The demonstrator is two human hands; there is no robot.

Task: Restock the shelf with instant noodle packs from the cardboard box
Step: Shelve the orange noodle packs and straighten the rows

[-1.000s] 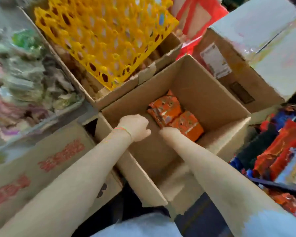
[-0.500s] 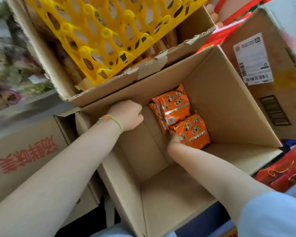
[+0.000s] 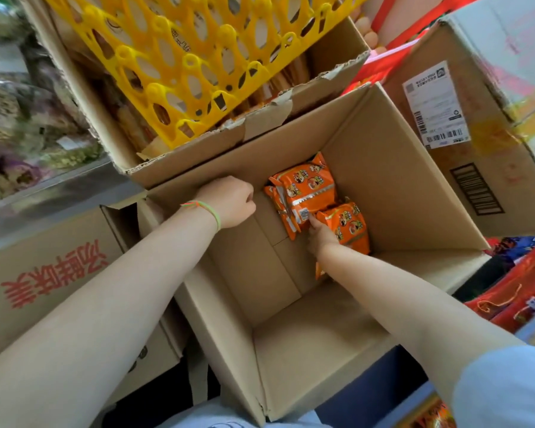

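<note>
- The box point(image 3: 294, 329) is plain brown corrugated cardboard, open at the top, with smooth inner walls and a taped seam on its floor; it has no print inside.
- The left hand point(image 3: 229, 200) is curled over the box's left rim and grips the cardboard edge; a thin green and orange band point(image 3: 203, 208) lies around its wrist.
- The right hand point(image 3: 320, 236) reaches deep into the box and its fingers touch the packs point(image 3: 306, 193); the fingertips are hidden between the packs, so I cannot tell if it grips one.
- The packs are glossy orange pouches with cartoon faces, a silver strip and a small barcode; they lie in the far corner of the box floor. The brand writing is too small to read.
- At left, another carton point(image 3: 44, 267) carries big red Chinese characters, seen upside down.
- At right, red shiny bags point(image 3: 513, 298) are cut off by the edge.
- Farther, a yellow plastic tray point(image 3: 198, 63) with oval holes lies in a torn carton point(image 3: 229, 140).
- Far right, a carton bears a white shipping label point(image 3: 434, 106) with barcodes; its text is blurred.
</note>
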